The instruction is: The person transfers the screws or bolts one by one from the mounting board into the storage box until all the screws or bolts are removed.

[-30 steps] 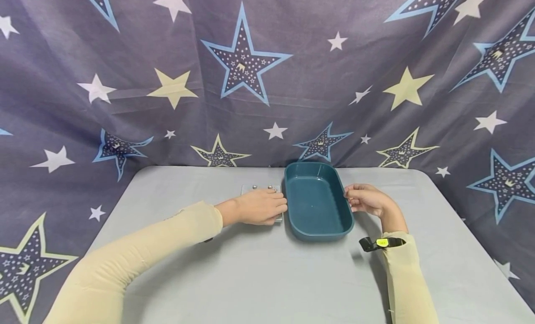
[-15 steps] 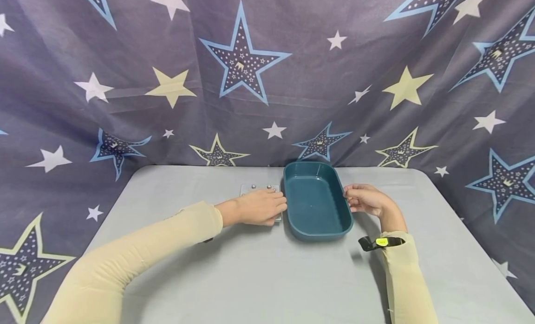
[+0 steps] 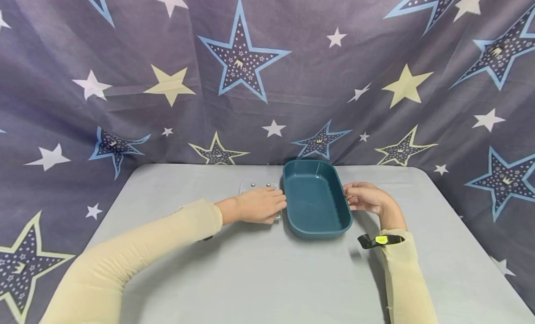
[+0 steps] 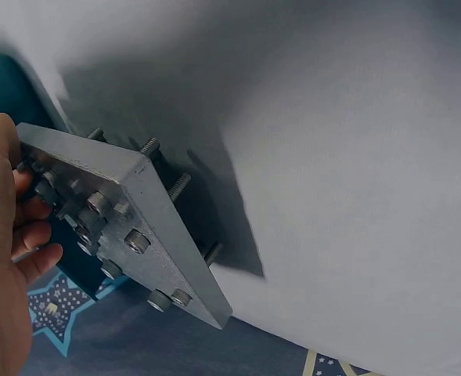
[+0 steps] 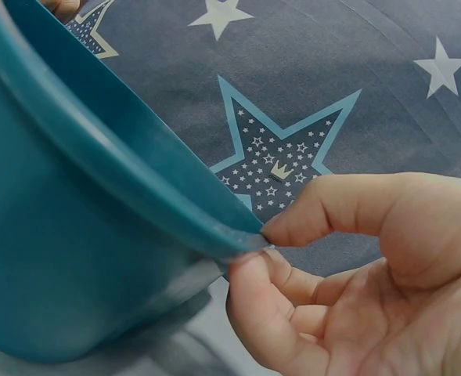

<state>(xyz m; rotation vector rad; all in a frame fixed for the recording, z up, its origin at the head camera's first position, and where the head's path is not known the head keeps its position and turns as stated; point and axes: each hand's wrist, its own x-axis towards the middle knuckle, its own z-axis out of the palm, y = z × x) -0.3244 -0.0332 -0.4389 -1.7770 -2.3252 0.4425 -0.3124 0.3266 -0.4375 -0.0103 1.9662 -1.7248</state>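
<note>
In the head view my left hand lies over a small metal plate set with several bolts, close to the left wall of a teal plastic tray. From the left wrist, this hand grips the plate at one end with bent fingers; the exact contact is partly hidden. Bolt heads stand on the plate's upper face, and threaded ends stick out below. At the tray's right side, my right hand pinches the rim between thumb and fingers, seen closely in the right wrist view at the tray edge.
A grey-covered table lies under everything. Behind it hangs a dark curtain with star prints, touching the table's back edge. A black strap with a yellow tag sits on the right wrist.
Both hands, the plate and the tray keep their places relative to one another. Only a slight shift of the head view shows.
</note>
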